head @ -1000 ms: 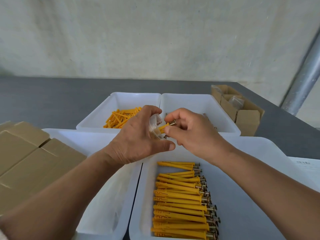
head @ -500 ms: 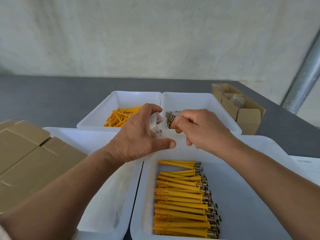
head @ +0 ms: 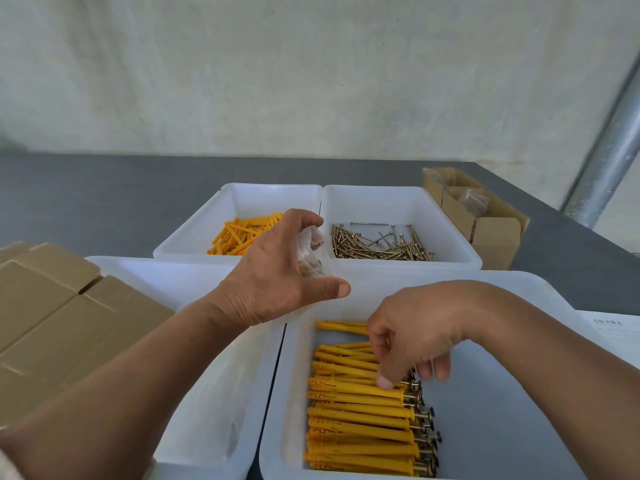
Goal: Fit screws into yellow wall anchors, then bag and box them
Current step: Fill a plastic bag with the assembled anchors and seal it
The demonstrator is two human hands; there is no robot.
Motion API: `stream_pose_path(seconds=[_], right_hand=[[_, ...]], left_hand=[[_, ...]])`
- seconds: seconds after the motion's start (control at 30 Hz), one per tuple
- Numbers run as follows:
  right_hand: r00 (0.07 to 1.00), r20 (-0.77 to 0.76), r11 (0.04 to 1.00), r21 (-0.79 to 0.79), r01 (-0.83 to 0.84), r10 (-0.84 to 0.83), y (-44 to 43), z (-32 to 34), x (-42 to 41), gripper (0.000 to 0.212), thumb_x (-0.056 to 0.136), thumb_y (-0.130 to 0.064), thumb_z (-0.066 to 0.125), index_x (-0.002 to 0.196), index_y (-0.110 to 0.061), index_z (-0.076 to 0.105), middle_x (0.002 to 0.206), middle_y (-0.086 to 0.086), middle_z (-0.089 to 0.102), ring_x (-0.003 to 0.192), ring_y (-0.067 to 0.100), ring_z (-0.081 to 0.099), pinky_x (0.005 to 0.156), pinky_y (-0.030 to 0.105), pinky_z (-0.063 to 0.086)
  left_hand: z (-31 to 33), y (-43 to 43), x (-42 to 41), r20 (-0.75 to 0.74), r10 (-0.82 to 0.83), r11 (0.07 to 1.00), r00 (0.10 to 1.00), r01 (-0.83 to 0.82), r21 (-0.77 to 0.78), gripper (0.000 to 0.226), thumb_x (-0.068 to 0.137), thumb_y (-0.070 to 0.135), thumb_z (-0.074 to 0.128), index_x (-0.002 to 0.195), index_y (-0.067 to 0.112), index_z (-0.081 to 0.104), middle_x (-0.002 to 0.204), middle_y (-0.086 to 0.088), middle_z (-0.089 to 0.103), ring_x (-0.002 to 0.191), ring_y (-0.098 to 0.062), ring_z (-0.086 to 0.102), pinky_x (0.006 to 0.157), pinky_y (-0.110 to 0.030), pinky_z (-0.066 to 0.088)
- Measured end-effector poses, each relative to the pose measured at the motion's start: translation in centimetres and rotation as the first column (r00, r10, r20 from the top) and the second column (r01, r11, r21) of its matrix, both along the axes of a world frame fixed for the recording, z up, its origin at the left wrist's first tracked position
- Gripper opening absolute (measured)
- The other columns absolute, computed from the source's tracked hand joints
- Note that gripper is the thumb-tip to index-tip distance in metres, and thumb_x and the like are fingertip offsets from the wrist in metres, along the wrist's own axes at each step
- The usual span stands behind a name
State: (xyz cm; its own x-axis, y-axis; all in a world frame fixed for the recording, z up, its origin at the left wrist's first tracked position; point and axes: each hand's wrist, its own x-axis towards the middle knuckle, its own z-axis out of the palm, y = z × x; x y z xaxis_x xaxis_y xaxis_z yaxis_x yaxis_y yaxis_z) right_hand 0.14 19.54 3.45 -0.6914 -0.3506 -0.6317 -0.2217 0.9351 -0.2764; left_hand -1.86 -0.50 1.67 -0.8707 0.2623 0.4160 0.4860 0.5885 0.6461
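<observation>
My left hand holds a small clear plastic bag above the near edge of the far bins, its mouth facing right. Down in the near right white bin, my right hand pinches one of the yellow anchors with screws fitted at the top of the stack. Loose yellow anchors lie in the far left bin. A heap of loose screws lies in the far right bin.
Closed cardboard boxes stand at the left. An open cardboard box with small bags stands at the far right. Between them, the near left white bin sits beside the anchor bin. A metal pole rises at the right, and a paper sheet lies at the right edge.
My right hand left the bag's mouth, where it held an anchor, and dropped into the near right bin onto the stack. My left hand kept the bag in place.
</observation>
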Motion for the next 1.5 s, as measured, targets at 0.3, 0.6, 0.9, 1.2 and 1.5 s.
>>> stream_pose_path(seconds=[0.3,0.6,0.9,1.2,1.5], right_hand=[[1.000,0.006,0.999,0.040,0.000,0.000,-0.46,-0.52,-0.10,0.035,0.086,-0.031,0.074,0.111,-0.009,0.065,0.072,0.001,0.063,0.049,0.007,0.062,0.059,0.022,0.056],[1.000,-0.010,0.998,0.065,-0.003,0.004,-0.76,-0.68,-0.08,0.026,0.088,-0.019,0.066,0.109,-0.004,0.065,0.081,0.011,0.070,0.058,0.015,0.066,0.066,0.026,0.058],[1.000,-0.005,0.998,0.057,0.010,-0.010,-0.70,-0.90,-0.16,0.027,0.088,-0.016,0.066,0.109,-0.001,0.066,0.071,0.006,0.066,0.054,0.013,0.064,0.059,0.022,0.056],[0.993,-0.116,0.999,0.042,0.022,-0.017,-0.47,-0.66,-0.47,0.025,0.088,-0.022,0.060,0.102,-0.003,0.069,0.068,0.001,0.068,0.056,0.012,0.066,0.055,0.019,0.054],[0.936,-0.338,0.981,-0.193,0.028,-0.094,-0.23,-0.32,-0.84,0.011,0.093,-0.024,0.053,0.096,-0.027,0.062,0.085,-0.001,0.071,0.065,0.011,0.071,0.060,0.024,0.058]], left_hand=[[0.22,0.10,0.29,0.016,-0.002,1.000,1.000,0.002,0.010,0.093,0.052,0.053,0.082,0.131,0.022,0.044,0.110,0.015,0.055,0.108,-0.008,0.057,0.089,-0.024,0.049],[0.17,0.06,0.29,0.011,-0.001,1.000,1.000,0.001,0.015,0.092,0.054,0.050,0.084,0.131,0.022,0.044,0.112,0.015,0.055,0.110,-0.008,0.056,0.090,-0.024,0.049],[0.28,0.09,0.39,0.009,-0.002,1.000,1.000,0.002,0.008,0.096,0.051,0.057,0.084,0.131,0.021,0.044,0.112,0.014,0.055,0.109,-0.008,0.057,0.092,-0.031,0.051],[0.24,-0.06,0.33,0.025,-0.005,1.000,1.000,0.005,0.006,0.095,0.052,0.058,0.086,0.129,0.023,0.044,0.112,0.013,0.055,0.111,-0.010,0.057,0.093,-0.035,0.052],[0.07,-0.07,0.11,0.015,-0.016,0.999,1.000,0.015,0.033,0.089,0.050,0.055,0.080,0.126,0.026,0.045,0.109,0.016,0.055,0.108,-0.001,0.055,0.082,-0.010,0.043]])
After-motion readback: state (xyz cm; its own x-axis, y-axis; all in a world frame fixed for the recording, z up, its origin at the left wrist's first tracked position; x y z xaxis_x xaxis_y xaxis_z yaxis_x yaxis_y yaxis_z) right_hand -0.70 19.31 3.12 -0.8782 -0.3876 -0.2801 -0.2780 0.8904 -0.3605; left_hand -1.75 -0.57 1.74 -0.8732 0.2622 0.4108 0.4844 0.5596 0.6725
